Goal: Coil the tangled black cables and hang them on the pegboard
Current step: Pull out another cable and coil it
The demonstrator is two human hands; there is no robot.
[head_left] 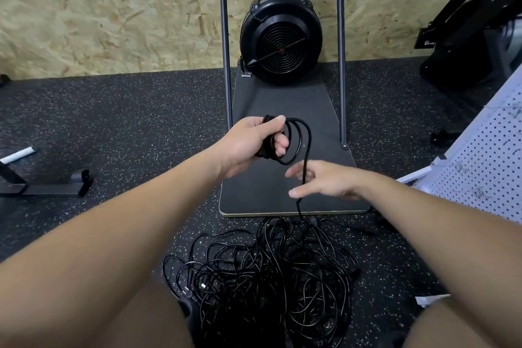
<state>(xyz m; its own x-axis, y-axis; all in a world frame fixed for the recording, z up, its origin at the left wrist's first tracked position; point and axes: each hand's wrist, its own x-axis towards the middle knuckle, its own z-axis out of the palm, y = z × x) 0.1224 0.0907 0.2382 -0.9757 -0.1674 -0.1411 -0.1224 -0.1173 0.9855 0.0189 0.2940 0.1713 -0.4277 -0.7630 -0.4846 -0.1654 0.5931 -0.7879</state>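
My left hand (251, 141) is raised over the black board and grips a small coil of black cable (295, 141) made of a few loops. One strand of that cable drops from the coil down past my right hand (324, 181), whose fingers are spread and loosely touching the strand. The strand runs into a big tangled pile of black cables (271, 271) on the floor between my knees. A white pegboard (485, 161) leans at the right edge of the view.
A black fan-wheel machine (281, 39) with two upright poles stands on a dark base board (282, 110) against the chipboard wall. A black metal frame foot (53, 186) lies at left. Dark equipment (469, 45) sits at upper right. The floor is speckled rubber.
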